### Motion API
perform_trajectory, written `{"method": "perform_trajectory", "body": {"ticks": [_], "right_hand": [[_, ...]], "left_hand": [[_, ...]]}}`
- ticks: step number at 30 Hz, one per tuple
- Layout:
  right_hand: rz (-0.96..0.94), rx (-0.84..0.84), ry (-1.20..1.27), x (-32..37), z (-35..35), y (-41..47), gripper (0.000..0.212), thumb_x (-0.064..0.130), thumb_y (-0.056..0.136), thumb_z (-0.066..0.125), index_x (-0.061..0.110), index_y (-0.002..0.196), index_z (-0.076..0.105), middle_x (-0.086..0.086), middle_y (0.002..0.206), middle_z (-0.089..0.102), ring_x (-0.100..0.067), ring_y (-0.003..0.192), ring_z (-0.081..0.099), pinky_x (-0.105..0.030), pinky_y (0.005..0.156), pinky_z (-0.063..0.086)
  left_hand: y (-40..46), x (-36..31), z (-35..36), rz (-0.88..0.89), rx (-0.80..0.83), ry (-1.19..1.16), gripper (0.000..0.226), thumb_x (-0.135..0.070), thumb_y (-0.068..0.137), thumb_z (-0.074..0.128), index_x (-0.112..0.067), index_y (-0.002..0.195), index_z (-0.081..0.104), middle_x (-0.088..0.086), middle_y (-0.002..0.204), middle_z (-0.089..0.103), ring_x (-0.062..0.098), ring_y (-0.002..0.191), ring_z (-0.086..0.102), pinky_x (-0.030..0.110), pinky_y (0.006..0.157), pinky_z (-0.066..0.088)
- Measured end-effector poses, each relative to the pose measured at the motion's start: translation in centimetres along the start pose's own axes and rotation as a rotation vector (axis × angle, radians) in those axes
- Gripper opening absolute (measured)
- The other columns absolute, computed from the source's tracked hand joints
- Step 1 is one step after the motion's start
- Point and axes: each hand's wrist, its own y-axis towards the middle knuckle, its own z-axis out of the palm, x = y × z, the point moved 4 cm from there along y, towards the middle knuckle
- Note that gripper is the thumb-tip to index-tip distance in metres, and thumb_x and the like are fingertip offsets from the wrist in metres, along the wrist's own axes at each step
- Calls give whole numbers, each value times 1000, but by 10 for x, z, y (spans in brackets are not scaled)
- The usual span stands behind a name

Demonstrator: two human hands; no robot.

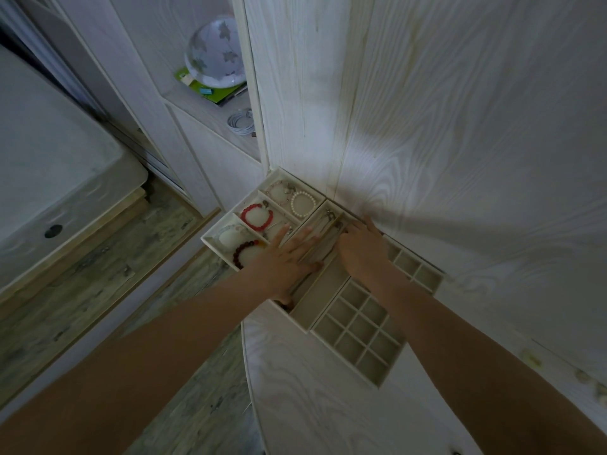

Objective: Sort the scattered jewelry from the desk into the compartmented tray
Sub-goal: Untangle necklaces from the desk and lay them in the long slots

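At frame centre, the compartmented tray already holds a red bracelet, a pearl bracelet and others. The left hand lies flat with straight fingers over the long slots; the right hand reaches in beside it, its grasp hidden. Small pieces remain on the desk at lower right, so sorting looks mostly done.

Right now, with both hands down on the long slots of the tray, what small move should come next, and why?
Probably lift the right hand and reach toward the small pieces on the desk at the right edge. The bracelet tray already holds a red bracelet and a white bead bracelet, while the grid tray looks empty. What those pieces are is unclear.
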Motion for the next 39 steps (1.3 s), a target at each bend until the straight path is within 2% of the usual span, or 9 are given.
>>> {"method": "perform_trajectory", "body": {"ticks": [5, 6, 9, 10, 15, 19, 24, 33, 39], "right_hand": [[-60, -94, 88, 1, 4, 3, 26, 9, 90, 50, 3, 106, 69, -14, 120, 61, -28, 125, 46, -40, 116, 12], [-82, -101, 91, 3, 4, 3, 23, 9, 88, 53, 3, 102, 70, -12, 116, 64, -27, 123, 48, -39, 115, 16], [-85, -163, 113, 4, 6, 1, 4, 7, 71, 72, 6, 74, 74, -9, 86, 72, -27, 100, 64, -45, 104, 38], [-74, -173, 119, 3, 7, 2, 3, 7, 70, 73, 6, 72, 74, -8, 84, 72, -26, 97, 65, -45, 102, 39], [-63, -88, 97, -3, 12, 8, 21, 11, 88, 56, 3, 101, 71, -11, 115, 65, -26, 124, 49, -43, 113, 21], [-5, -145, 133, -5, 11, 4, 23, 7, 84, 59, 0, 103, 70, -16, 116, 65, -28, 122, 53, -46, 112, 24], [-15, -34, 88, -6, 10, 2, 33, 16, 95, 44, 9, 122, 62, -10, 142, 46, -21, 139, 29, -40, 117, 7], [49, -12, 39, -3, 5, -2, 29, 15, 94, 47, 9, 116, 64, -13, 134, 53, -28, 130, 39, -42, 117, 8], [11, 36, 18, -2, 6, -1, 25, 14, 91, 50, 11, 107, 69, -12, 127, 57, -28, 130, 39, -43, 119, 8]], "left_hand": [[-6, 5, 9, -32, 15, -26, 102, -59, 78, 60, -27, 150, -4, 11, 155, -23, 29, 140, -27, 55, 106, -19], [-7, 5, 10, -41, 25, -29, 102, -60, 78, 60, -27, 151, -4, 11, 155, -23, 28, 138, -29, 54, 106, -20], [-4, 5, 8, -36, 28, -5, 103, -60, 77, 61, -27, 150, -3, 11, 154, -23, 29, 139, -27, 55, 106, -18], [-3, 5, 8, -28, 24, 7, 103, -60, 76, 62, -28, 150, -3, 11, 155, -23, 30, 140, -25, 56, 107, -16], [0, 5, 7, -14, 25, 40, 108, -59, 74, 66, -28, 150, -3, 12, 155, -23, 32, 141, -24, 57, 108, -14], [-1, 6, 7, -20, 27, 59, 107, -60, 74, 65, -25, 150, -2, 11, 154, -24, 31, 141, -25, 56, 108, -13], [1, 5, 9, -43, 41, 75, 110, -62, 72, 65, -25, 151, -2, 12, 154, -25, 32, 140, -26, 55, 102, -20], [3, 6, 11, -39, 40, 50, 110, -61, 71, 66, -25, 151, -2, 11, 154, -24, 31, 140, -26, 54, 103, -20], [3, 5, 9, -15, 25, 33, 101, -62, 78, 59, -25, 150, -1, 12, 155, -21, 31, 141, -23, 56, 110, -12]]}}
